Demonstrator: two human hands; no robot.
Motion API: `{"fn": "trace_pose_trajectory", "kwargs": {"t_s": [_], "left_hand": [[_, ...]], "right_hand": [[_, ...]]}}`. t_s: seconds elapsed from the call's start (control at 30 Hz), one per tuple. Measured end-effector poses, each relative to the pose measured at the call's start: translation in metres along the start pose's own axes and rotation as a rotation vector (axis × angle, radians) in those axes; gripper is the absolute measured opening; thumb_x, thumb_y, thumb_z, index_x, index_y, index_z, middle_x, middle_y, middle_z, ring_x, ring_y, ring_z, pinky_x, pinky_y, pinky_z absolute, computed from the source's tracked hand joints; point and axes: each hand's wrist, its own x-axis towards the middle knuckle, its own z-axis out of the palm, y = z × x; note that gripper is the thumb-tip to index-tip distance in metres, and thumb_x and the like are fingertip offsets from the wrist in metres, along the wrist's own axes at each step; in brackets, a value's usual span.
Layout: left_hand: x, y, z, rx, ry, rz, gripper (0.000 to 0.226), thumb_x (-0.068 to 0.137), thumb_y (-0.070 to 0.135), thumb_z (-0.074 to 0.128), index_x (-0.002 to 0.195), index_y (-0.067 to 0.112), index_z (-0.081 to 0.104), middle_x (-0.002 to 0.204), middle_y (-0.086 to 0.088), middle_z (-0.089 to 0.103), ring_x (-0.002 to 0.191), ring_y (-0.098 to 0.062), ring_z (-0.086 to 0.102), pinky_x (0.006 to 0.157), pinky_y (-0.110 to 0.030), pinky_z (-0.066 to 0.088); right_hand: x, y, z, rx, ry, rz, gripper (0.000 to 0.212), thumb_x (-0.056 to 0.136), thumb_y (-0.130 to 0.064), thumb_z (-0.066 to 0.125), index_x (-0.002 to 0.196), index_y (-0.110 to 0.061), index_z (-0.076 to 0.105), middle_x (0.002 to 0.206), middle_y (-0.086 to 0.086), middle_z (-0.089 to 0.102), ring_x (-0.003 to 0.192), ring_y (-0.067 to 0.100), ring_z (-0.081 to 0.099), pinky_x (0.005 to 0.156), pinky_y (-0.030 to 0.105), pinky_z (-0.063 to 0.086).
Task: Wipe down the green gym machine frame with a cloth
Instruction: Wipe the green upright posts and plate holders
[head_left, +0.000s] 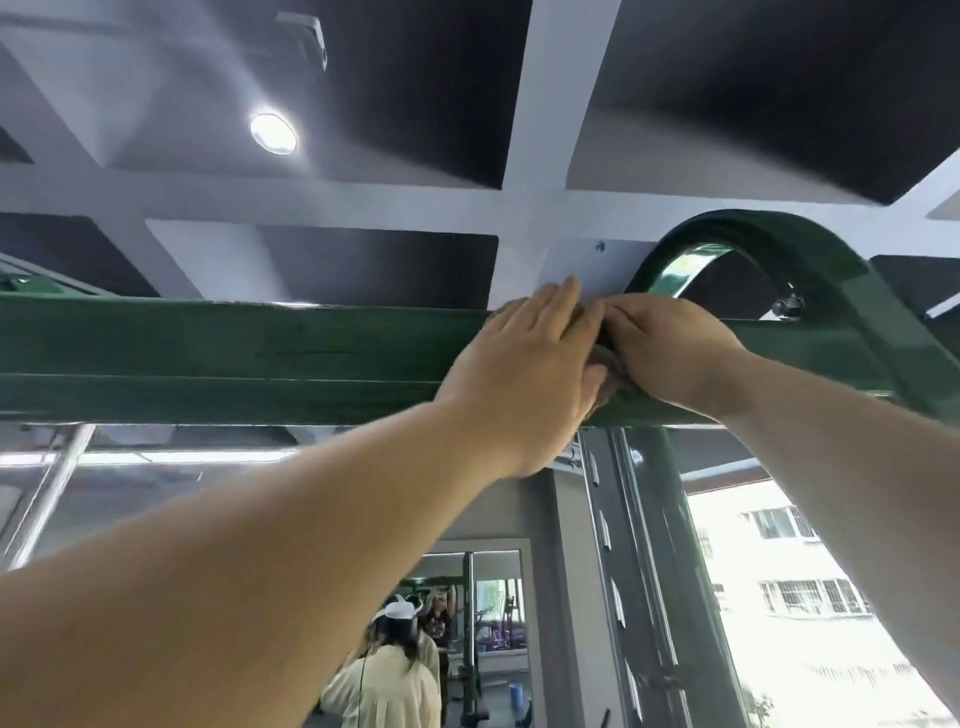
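Where both hands meet on the green beam (234, 353), the cloth (605, 364) sits bunched between left hand (519, 374) and right hand (670, 348)

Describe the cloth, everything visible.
Only slivers of the cloth show: a grey-brown, soft-looking bunched wad, mostly hidden under both hands. It lies pressed against the front face of the green crossbeam, near where the curved green bracket rises. The left hand lies flat over it with straight fingers; the right hand curls its grip around the bunched part. Its full size, edges and any pattern cannot be seen.

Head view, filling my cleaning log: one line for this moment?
left hand flat on grey-brown cloth | right hand gripping it | green metal overhead beam
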Motion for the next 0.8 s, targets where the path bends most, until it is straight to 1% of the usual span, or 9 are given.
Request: {"fn": "trace_pose_trajectory", "kwargs": {"t_s": [0.1,0.2,0.3,0.37,0.43,0.53,0.6,0.7,0.8], "left_hand": [[-0.045,-0.038,-0.002,0.077,0.093,0.027,0.063,0.102,0.046,0.019,0.155,0.014,0.024,0.164,-0.009,0.018,0.15,-0.024,0.02,0.122,-0.034,0.008],[-0.061,-0.077,-0.016,0.073,0.055,-0.256,0.059,0.104,0.046,0.019,0.153,0.015,0.029,0.162,-0.007,0.023,0.149,-0.025,0.025,0.121,-0.032,0.011],[-0.016,-0.058,-0.017,0.031,0.068,-0.512,0.049,0.106,0.037,0.023,0.146,0.011,0.039,0.154,-0.012,0.037,0.141,-0.03,0.034,0.118,-0.042,0.023],[0.009,-0.019,-0.008,-0.014,0.086,-0.471,0.048,0.106,0.034,0.024,0.147,0.011,0.037,0.156,-0.011,0.033,0.144,-0.028,0.028,0.119,-0.042,0.02],[0.007,0.01,0.007,-0.018,0.112,-0.297,0.052,0.106,0.036,0.023,0.152,0.013,0.031,0.162,-0.008,0.023,0.149,-0.024,0.018,0.123,-0.039,0.012],[-0.035,-0.004,0.009,0.086,0.148,-0.094,0.058,0.102,0.04,0.021,0.148,0.011,0.04,0.157,-0.011,0.035,0.146,-0.026,0.03,0.123,-0.038,0.016],[-0.064,-0.036,0.003,0.181,0.124,-0.126,0.059,0.102,0.042,0.022,0.148,0.011,0.041,0.156,-0.01,0.037,0.145,-0.026,0.033,0.121,-0.038,0.015],[-0.077,-0.074,-0.02,0.198,-0.004,-0.344,0.058,0.104,0.046,0.016,0.152,0.017,0.033,0.161,-0.004,0.028,0.149,-0.021,0.023,0.122,-0.036,0.005],[-0.032,-0.067,-0.026,0.133,-0.028,-0.523,0.042,0.106,0.035,0.025,0.139,0.017,0.044,0.149,-0.007,0.043,0.138,-0.026,0.036,0.122,-0.046,0.018]], "right_hand": [[0.002,0.002,-0.004,0.036,-0.036,-0.011,0.04,0.106,-0.031,0.026,0.106,-0.031,0.067,0.109,-0.002,0.067,0.1,0.023,0.058,0.09,0.038,0.047],[-0.002,0.005,-0.004,0.047,-0.052,-0.058,0.04,0.107,-0.03,0.026,0.081,-0.03,0.057,0.091,-0.005,0.063,0.089,0.022,0.056,0.079,0.035,0.044],[-0.002,0.007,-0.002,0.063,-0.02,-0.066,0.043,0.107,-0.029,0.028,0.068,-0.03,0.045,0.075,-0.01,0.053,0.079,0.021,0.053,0.071,0.034,0.037],[-0.001,0.008,-0.001,0.053,-0.007,-0.077,0.041,0.107,-0.028,0.028,0.071,-0.027,0.048,0.076,-0.007,0.054,0.078,0.022,0.051,0.071,0.034,0.036],[-0.002,0.01,0.0,0.036,0.004,-0.089,0.038,0.106,-0.027,0.028,0.077,-0.022,0.052,0.082,-0.001,0.059,0.082,0.025,0.053,0.073,0.038,0.04],[-0.005,0.01,-0.002,0.044,0.025,-0.066,0.033,0.106,-0.031,0.028,0.092,-0.026,0.057,0.091,-0.001,0.058,0.087,0.025,0.051,0.076,0.035,0.038],[-0.006,0.007,0.0,0.035,0.045,-0.049,0.03,0.106,-0.031,0.027,0.092,-0.027,0.053,0.087,-0.004,0.053,0.082,0.022,0.047,0.078,0.033,0.033],[-0.003,-0.008,0.006,0.012,0.069,0.068,0.03,0.104,-0.023,0.025,0.084,-0.015,0.046,0.074,0.0,0.046,0.068,0.021,0.044,0.076,0.036,0.031],[0.002,-0.032,0.013,0.138,0.074,0.234,0.023,0.098,-0.012,0.027,0.077,-0.01,0.035,0.078,0.004,0.041,0.072,0.026,0.043,0.077,0.046,0.034]]}}
